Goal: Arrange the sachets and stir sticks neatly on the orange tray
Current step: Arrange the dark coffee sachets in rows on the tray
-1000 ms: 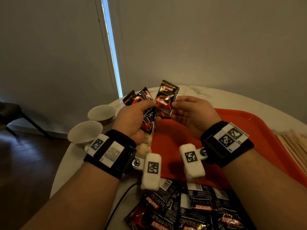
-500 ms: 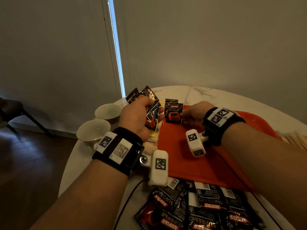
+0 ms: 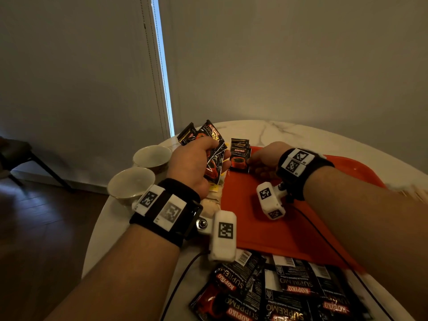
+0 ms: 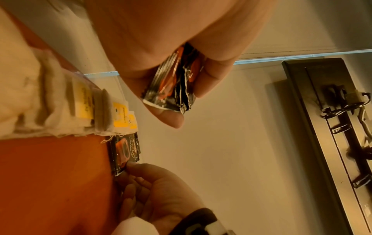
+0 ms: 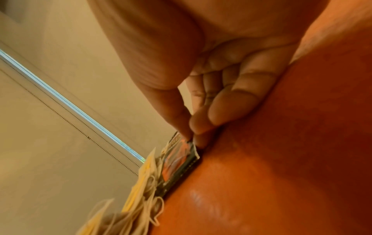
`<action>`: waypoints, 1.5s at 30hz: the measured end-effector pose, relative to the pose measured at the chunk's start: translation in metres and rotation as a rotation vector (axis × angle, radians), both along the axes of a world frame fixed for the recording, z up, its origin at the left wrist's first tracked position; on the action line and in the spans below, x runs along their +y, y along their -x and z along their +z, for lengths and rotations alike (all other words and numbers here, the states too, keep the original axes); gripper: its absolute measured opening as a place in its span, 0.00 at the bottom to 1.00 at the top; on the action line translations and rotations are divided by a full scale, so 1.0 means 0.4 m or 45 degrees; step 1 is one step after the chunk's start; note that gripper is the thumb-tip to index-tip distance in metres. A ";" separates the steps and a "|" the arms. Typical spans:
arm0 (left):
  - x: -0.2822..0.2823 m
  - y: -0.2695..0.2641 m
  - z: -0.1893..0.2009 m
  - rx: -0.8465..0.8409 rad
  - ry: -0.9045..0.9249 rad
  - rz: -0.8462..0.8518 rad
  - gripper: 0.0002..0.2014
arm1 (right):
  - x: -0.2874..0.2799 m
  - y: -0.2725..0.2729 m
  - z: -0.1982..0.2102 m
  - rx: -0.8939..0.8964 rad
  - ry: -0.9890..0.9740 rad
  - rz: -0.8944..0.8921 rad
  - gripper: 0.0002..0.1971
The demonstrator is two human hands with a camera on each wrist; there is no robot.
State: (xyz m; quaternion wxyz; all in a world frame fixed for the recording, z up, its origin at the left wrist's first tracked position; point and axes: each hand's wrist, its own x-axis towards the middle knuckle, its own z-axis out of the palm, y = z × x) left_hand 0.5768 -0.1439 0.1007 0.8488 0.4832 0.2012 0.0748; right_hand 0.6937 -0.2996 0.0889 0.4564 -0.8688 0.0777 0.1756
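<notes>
Round white marble-patterned table (image 3: 289, 133) across centre and lower frame in head view; plain grey wall behind, thin strip of daylight beside a blind (image 3: 162, 66) at upper centre. Dark wooden floor at lower left, with a dark chair leg (image 3: 46, 167) at the left edge. Two pale empty bowls (image 3: 130, 185) at the table's left edge, left of the hands.

Orange tray (image 3: 266, 228) at centre right. Loose heap of black Kopiko Supremo coffee sachets (image 3: 284, 290) on the table at bottom centre, just below the tray's near edge. Pale stir sticks (image 3: 416, 193) partly seen at right edge, blurred. Stack of tea bags with yellow tags (image 4: 84, 108) against the tray's left edge.

Left hand (image 3: 196, 167) at centre, raised above the tray's left edge, fingers and thumb curled tight round a fanned bunch of sachets (image 3: 208, 144); sachet ends stick out above and below the fist.

Right hand (image 3: 264, 158) low over the tray's upper-left corner, thumb and fingertips (image 5: 199, 127) pinching the right edge of a single sachet (image 3: 240, 158). That sachet lies on the tray, face up, overlapping another sachet (image 3: 239, 142) above it in frame.
</notes>
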 end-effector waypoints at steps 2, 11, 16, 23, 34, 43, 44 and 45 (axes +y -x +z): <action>-0.001 -0.001 -0.001 0.004 -0.006 0.000 0.12 | -0.001 -0.001 -0.003 0.005 -0.008 0.006 0.06; -0.014 0.011 0.002 0.045 -0.037 -0.126 0.10 | -0.044 0.071 0.038 0.016 -0.463 0.069 0.14; -0.037 0.034 0.012 0.001 -0.140 -0.305 0.07 | -0.066 0.177 0.068 -0.081 -0.807 0.411 0.07; -0.039 0.030 0.006 -0.040 -0.170 -0.231 0.12 | -0.072 0.192 0.030 -0.181 -1.008 0.282 0.07; -0.024 0.018 -0.007 -0.103 -0.219 -0.318 0.34 | -0.078 0.179 0.017 -0.042 -1.314 0.082 0.03; -0.040 0.027 0.003 -0.066 -0.196 -0.223 0.25 | -0.060 0.183 0.014 -0.167 -1.330 -0.058 0.08; -0.041 0.025 0.001 -0.061 -0.202 -0.182 0.22 | -0.060 0.185 0.015 -0.201 -1.318 -0.042 0.08; -0.042 0.023 -0.001 -0.061 -0.205 -0.140 0.18 | -0.060 0.189 0.018 -0.230 -1.281 0.000 0.08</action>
